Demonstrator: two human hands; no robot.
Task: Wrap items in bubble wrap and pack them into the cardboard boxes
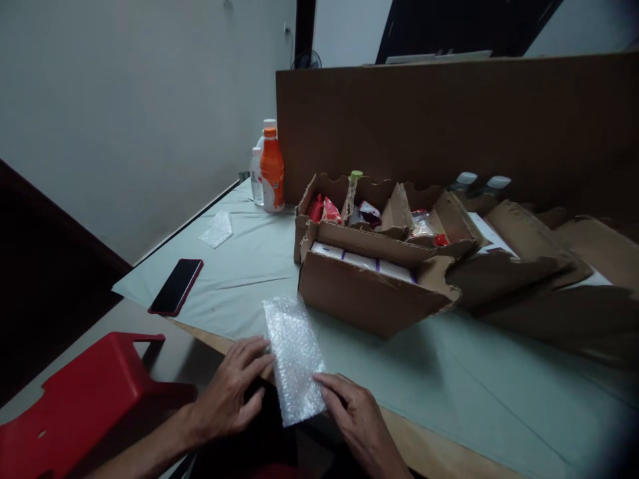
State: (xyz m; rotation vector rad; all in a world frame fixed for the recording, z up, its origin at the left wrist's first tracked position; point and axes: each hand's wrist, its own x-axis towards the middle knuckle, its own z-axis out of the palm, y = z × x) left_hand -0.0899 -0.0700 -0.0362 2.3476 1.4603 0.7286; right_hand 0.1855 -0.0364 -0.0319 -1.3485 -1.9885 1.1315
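A clear bubble wrap pouch point(294, 359) lies slanted over the front edge of the table, its near end jutting out past it. My right hand point(357, 412) pinches the pouch's right edge, the fingertips on its upper face. At the opposite edge is my left hand point(232, 382), its fingers stretched out and thumb apart; the fingertips reach the pouch's left side. Just beyond the pouch stands a small cardboard box point(369, 299) holding several white packs with purple stripes point(360, 261).
Cardboard bins point(519, 233) with red packets point(330, 210) and other goods line the back right. An orange bottle point(272, 169) stands by clear bottles. A phone point(176, 286), another bubble wrap piece point(218, 229) and a red stool point(94, 399) are at left.
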